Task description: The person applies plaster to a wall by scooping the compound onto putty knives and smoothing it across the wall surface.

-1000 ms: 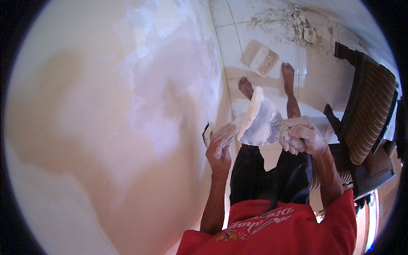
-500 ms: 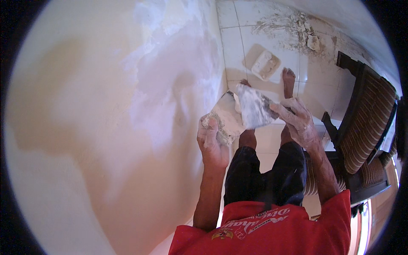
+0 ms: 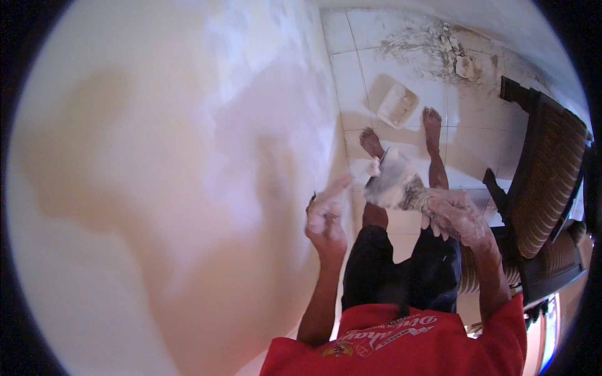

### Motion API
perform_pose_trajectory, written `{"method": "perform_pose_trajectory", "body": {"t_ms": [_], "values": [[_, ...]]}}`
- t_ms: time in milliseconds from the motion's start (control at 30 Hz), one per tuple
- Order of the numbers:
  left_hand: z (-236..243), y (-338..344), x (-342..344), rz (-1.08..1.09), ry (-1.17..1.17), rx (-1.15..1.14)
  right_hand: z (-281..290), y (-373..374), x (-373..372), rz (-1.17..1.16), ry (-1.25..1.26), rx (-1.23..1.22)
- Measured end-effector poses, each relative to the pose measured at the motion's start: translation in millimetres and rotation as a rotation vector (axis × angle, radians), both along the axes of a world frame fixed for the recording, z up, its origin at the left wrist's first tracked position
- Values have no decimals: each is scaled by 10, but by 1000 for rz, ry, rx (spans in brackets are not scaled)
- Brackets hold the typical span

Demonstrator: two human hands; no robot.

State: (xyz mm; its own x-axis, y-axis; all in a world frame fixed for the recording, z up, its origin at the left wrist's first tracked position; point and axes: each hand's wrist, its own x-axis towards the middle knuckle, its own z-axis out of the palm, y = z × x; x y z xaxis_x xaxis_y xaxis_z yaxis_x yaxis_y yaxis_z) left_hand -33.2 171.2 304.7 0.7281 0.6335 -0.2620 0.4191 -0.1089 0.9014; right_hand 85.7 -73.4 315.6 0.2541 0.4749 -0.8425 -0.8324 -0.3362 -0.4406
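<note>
My right hand (image 3: pixel 461 216), coated in pale dust, grips a putty knife (image 3: pixel 395 182) on the right. Its wide blade is smeared with white and grey filler and blurred by motion. Close to the wall, my left hand (image 3: pixel 326 219) is closed on a thin flat plate (image 3: pixel 338 187), turned nearly edge-on and blurred. A dark corner shows beside the fingers. The blade and the left hand are apart, with a narrow gap between them. On the wall (image 3: pixel 263 119) at my left are whitish patches of filler.
A pale rectangular tub (image 3: pixel 398 106) with filler residue stands on the tiled floor (image 3: pixel 348 75), just ahead of my bare feet (image 3: pixel 433 119). Crumbled debris (image 3: pixel 461 62) lies along the far wall. A dark-framed chair with a striped cushion (image 3: pixel 545 182) stands close on my right.
The putty knife has parted from the plate, and my right hand has moved lower with it. My left hand has turned, so the plate's filler-covered face no longer shows. My feet appear more fully.
</note>
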Motion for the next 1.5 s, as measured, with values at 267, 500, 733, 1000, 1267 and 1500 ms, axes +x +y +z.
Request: {"method": "perform_pose_trajectory", "body": {"t_ms": [267, 500, 733, 1000, 1267, 1500], "values": [[23, 15, -456, -295, 235, 218, -407, 91, -41, -95, -32, 283], [-166, -282, -881, -183, 576, -15, -1320, 1348, 605, -119, -339, 124], [-257, -309, -974, -88, 571, -126, -1593, 2203, 414, -139, -691, -94], [-325, -236, -994, -33, 624, -187, -869, 2389, -302, -100, -612, 130], [-391, -294, -1000, -14, 608, -205, -1392, 1860, 387, -236, -147, 241], [-380, -260, -978, -5, 638, -271, -1910, 2049, 1124, -353, 299, 422]]}}
